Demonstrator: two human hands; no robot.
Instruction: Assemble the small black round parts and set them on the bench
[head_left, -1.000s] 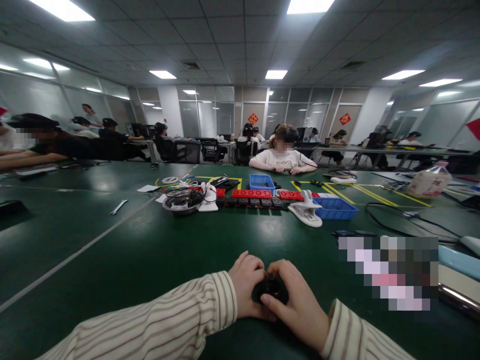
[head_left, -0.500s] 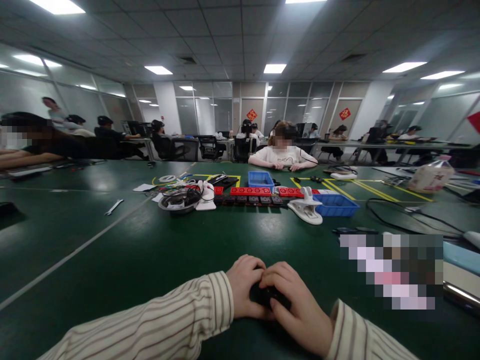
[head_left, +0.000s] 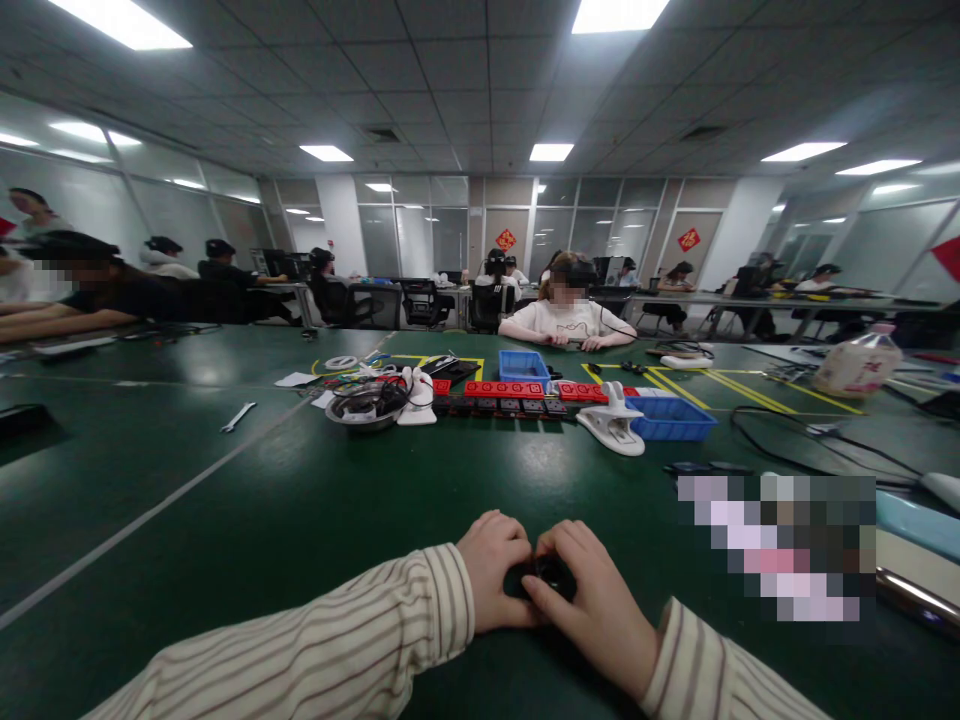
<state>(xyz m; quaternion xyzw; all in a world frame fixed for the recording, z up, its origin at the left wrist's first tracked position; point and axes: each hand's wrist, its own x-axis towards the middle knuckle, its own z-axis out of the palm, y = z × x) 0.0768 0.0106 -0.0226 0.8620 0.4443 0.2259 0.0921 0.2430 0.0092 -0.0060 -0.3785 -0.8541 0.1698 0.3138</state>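
Near the front of the green table, both my hands are wrapped round a small black object (head_left: 555, 574). It looks dark and rounded with a glossy part on top, and much of it is hidden by fingers, so I cannot tell its kind. My left hand (head_left: 489, 568) grips its left side with curled fingers, thumb along the near side. On the right side, my right hand (head_left: 600, 605) holds it between the thumb and bent fingers. The fingertips of the two hands are close together.
Beyond my hands stand red and black power strips (head_left: 510, 390), a white clip base (head_left: 613, 430), blue bins (head_left: 671, 418) and a metal bowl (head_left: 367, 412). A wrench (head_left: 238, 417) lies left. A person (head_left: 568, 315) sits opposite. Black cables (head_left: 825, 452) lie right.
My right hand's fingers have lifted and shifted slightly, showing more of the black object's top between the hands. My left hand stays nearly in place. The view has tilted up a little.
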